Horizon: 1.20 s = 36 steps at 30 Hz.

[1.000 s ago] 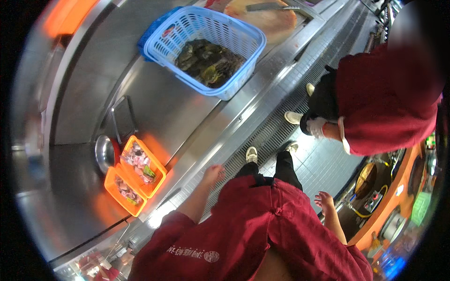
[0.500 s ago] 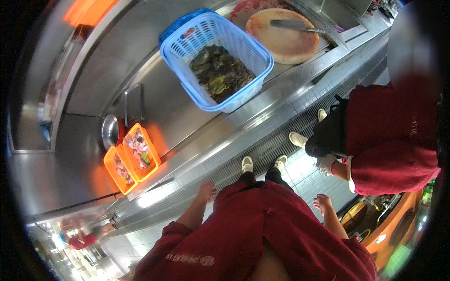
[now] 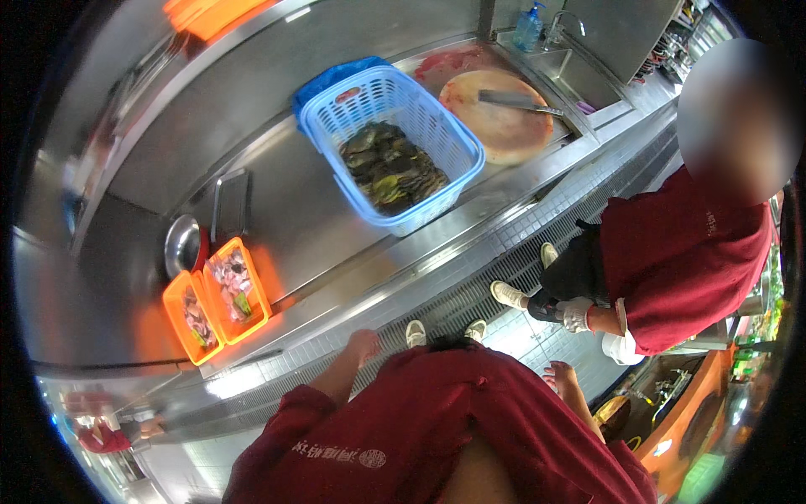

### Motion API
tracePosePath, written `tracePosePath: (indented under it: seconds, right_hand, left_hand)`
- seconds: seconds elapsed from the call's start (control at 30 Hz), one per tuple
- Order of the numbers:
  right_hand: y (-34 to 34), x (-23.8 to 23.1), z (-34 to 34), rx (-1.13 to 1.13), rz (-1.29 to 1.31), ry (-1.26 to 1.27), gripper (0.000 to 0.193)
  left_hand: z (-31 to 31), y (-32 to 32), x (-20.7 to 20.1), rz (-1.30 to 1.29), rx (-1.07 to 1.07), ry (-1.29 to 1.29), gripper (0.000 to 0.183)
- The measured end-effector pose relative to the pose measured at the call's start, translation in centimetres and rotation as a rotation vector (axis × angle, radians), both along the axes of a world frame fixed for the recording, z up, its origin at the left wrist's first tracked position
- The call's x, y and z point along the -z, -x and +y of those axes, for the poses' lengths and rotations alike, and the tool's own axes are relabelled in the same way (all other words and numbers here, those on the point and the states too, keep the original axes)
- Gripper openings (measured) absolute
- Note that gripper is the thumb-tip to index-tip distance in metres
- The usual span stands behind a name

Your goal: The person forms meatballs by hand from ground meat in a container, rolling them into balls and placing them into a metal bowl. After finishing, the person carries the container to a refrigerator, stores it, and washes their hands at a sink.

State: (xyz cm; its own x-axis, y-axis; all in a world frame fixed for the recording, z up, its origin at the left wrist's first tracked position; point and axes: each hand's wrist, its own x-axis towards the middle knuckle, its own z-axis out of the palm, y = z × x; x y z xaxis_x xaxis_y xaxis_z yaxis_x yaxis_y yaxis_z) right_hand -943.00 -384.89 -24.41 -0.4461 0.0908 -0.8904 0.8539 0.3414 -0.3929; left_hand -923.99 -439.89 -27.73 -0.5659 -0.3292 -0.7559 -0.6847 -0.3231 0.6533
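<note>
My left hand (image 3: 363, 346) hangs beside my body, near the front edge of the steel counter, its fingers loosely extended and holding nothing. On my other side, my right hand (image 3: 558, 376) hangs with its fingers apart, also bare. Neither hand touches anything on the counter. A light-blue plastic basket (image 3: 460, 186) stands ahead near the counter edge, with a dark greenish-brown heap (image 3: 390, 168) in it whose kind I cannot make out. To its right, a cleaver (image 3: 508, 101) lies on a round, red-stained chopping board (image 3: 491, 139).
Two orange baskets (image 3: 267, 294) with pale cut pieces sit at the counter's left, beside a metal bowl (image 3: 183, 244) and a tray (image 3: 231, 204). A sink (image 3: 579, 80) is at far right. A gloved co-worker (image 3: 680, 252) stands to my right; floor grating (image 3: 537, 260) runs along the counter.
My view has shifted, bringing the sink and more of the co-worker into sight. Counter items appear lower in the picture. Both my hands still hang at my sides.
</note>
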Motion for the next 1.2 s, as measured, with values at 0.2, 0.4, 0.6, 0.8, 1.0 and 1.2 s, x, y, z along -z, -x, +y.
tracePosePath:
  seconds: [0.2, 0.4, 0.6, 0.8, 1.0, 1.2]
  right_hand:
    - [-5.2, -0.6, 2.3, 0.030, 0.048, -0.047, 0.031]
    - [-11.2, -1.9, 1.7, 0.068, 0.016, -0.092, 0.030]
    - [-11.7, -2.2, 5.1, 0.238, 0.024, -0.060, 0.033]
    - [-12.8, -1.7, 10.9, 0.468, 0.172, -0.055, 0.030]
    - [-19.3, 3.7, 22.3, 0.592, 0.161, -0.003, 0.028]
    - [-21.6, 5.2, 33.2, 0.676, 0.079, -0.001, 0.024]
  left_hand:
    - [-0.7, -2.8, 1.2, -0.389, -0.157, -0.173, 0.029]
    - [-2.6, -1.6, 1.1, -0.327, -0.062, -0.160, 0.020]
    - [-1.6, 2.3, 1.0, -0.301, -0.104, -0.151, 0.024]
    - [2.0, 5.2, 1.5, -0.382, 0.120, -0.077, 0.023]
    - [11.3, 9.7, 2.9, -0.378, 0.327, 0.022, 0.042]
    - [26.3, 14.0, 1.8, -0.372, 0.468, 0.050, 0.042]
